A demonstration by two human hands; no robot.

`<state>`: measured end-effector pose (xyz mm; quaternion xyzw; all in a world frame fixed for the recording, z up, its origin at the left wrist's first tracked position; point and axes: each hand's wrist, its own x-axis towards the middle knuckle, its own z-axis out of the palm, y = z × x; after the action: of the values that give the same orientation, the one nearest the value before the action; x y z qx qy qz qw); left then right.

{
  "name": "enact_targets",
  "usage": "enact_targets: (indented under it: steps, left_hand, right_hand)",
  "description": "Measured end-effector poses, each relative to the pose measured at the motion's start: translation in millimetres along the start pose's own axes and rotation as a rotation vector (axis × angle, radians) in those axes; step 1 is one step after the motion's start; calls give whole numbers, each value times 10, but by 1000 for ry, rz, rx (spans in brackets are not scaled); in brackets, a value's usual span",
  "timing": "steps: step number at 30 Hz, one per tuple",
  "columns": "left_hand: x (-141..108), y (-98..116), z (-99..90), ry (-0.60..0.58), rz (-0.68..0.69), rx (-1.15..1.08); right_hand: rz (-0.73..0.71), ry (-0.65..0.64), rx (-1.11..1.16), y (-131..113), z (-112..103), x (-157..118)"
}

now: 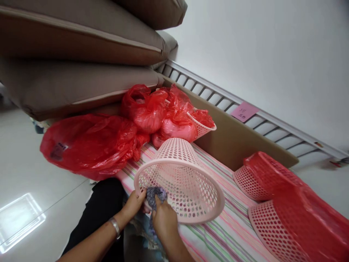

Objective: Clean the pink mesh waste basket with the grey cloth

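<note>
A pink perforated plastic basket (180,151) lies on its side on a striped cloth (218,236), its wide mouth facing me. My left hand (135,203) is closed on the left part of the basket's rim, with a silver bracelet on the wrist. In my right hand (165,216) is a bunched grey and purple cloth (155,194), pressed at the inside of the rim beside my left fingers. Part of the cloth hangs down below the rim.
Red plastic bags (95,143) with a pink basket (200,127) lie behind. Two baskets (272,225) partly covered by red plastic (308,207) stand at right. Large grey cushions (81,76) are stacked at upper left. A metal rail (212,85) bears a pink note (244,111).
</note>
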<state>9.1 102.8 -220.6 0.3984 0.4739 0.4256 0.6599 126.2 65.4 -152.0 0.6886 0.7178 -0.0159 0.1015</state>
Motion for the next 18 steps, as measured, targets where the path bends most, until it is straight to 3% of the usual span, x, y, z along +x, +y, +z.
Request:
enact_targets:
  steps: [6,11,14,18]
  left_hand:
    - [-13,6,4,-32,36,7]
    - [-38,40,-31,-46,28,6]
    - [-36,110,-112,-37,32,17]
    - [-21,138,-150,-30,17,4]
  right_hand:
    - [115,-46,-8,146,-194,906]
    - [169,-10,-17,290,-302,1542]
    - [178,-13,-16,342,-303,1728]
    - [198,1,-13,422,-267,1720]
